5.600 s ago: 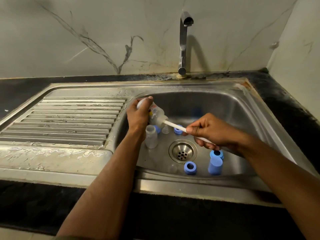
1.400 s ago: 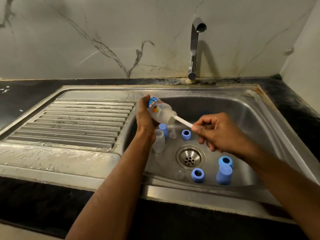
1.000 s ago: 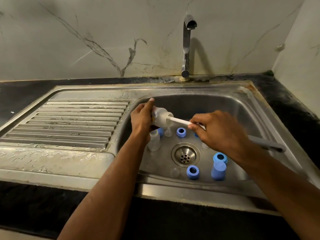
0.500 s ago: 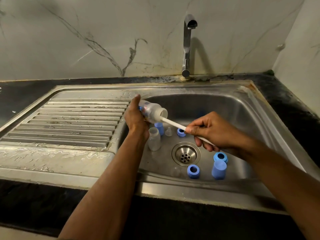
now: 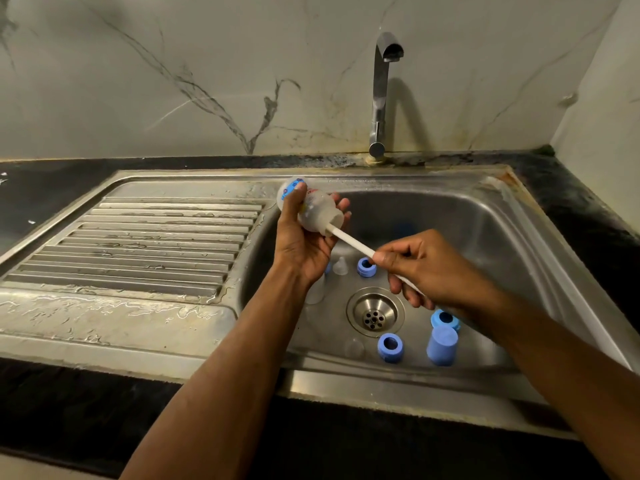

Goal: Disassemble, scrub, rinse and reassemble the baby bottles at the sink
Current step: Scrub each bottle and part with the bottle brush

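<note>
My left hand (image 5: 304,244) grips a small clear baby bottle (image 5: 313,211) with a printed label, tilted with its mouth toward the lower right, above the left side of the steel sink (image 5: 519,258). A white bottle-brush handle (image 5: 351,241) sticks out of the bottle's mouth; the brush head is hidden inside. My right hand (image 5: 426,268) pinches that handle over the basin. On the basin floor lie blue screw rings (image 5: 390,347), (image 5: 366,267), (image 5: 445,318), a blue cap (image 5: 442,345), a clear teat (image 5: 340,266) and another clear bottle (image 5: 316,289), mostly hidden behind my left wrist.
The drain (image 5: 374,312) sits mid-basin. A chrome tap (image 5: 381,95) stands behind the basin with no water running. The wet ribbed drainboard (image 5: 145,244) lies to the left. Black countertop (image 5: 52,188) and marble walls surround the sink.
My left hand has turned palm-up and lifted the bottle slightly toward the back. The right hand has kept hold of the brush handle throughout, working it in the bottle.
</note>
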